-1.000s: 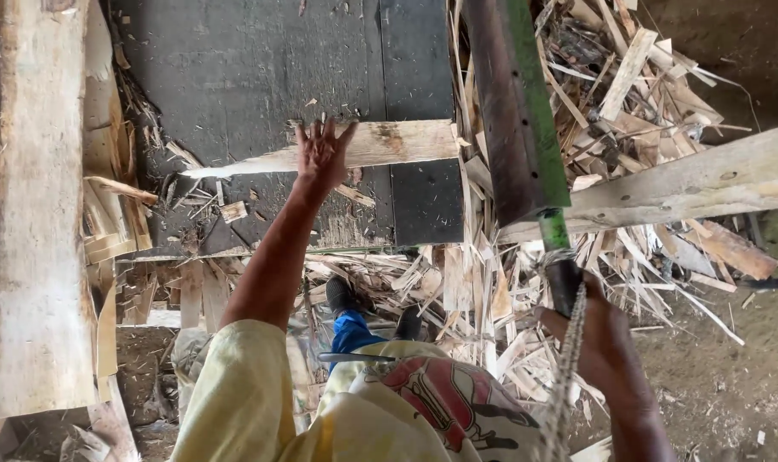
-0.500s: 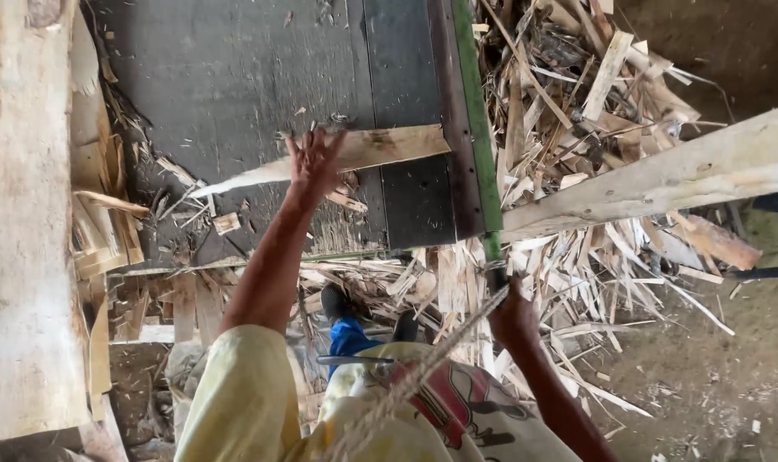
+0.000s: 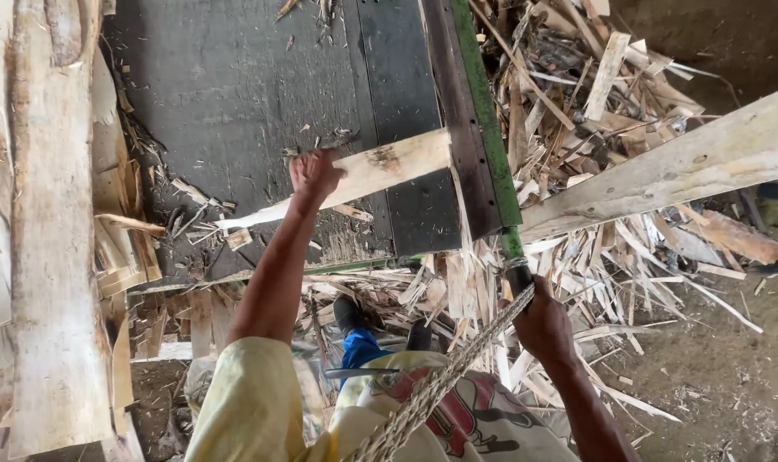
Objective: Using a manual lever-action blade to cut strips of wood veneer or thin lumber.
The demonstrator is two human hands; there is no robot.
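Overhead, from the head camera, the left hand (image 3: pixel 314 174) lies closed over the near end of a pale wooden offcut (image 3: pixel 368 175), fingers curled on its top face. That offcut rests flat on the dark surface (image 3: pixel 226 94) and runs from the left hand toward the right, where its far end meets a long blade (image 3: pixel 470 128) with a green edge. The blade slopes down from beyond the left hand to the right hand (image 3: pixel 539 323), which is wrapped in a fist around the dark handle (image 3: pixel 517 275) at its lower end. A braided rope (image 3: pixel 432 389) runs from just beside the right hand down toward the person's body, over a patterned garment. Beyond the right hand a long pale plank (image 3: pixel 663 175) crosses at a slant above a heap of wood splinters (image 3: pixel 594 94). More splinters lie between the two forearms. Well to the left of the left hand stands a rough timber slab (image 3: pixel 47 257). Below the left forearm a yellow sleeve (image 3: pixel 248 402) covers the upper arm.
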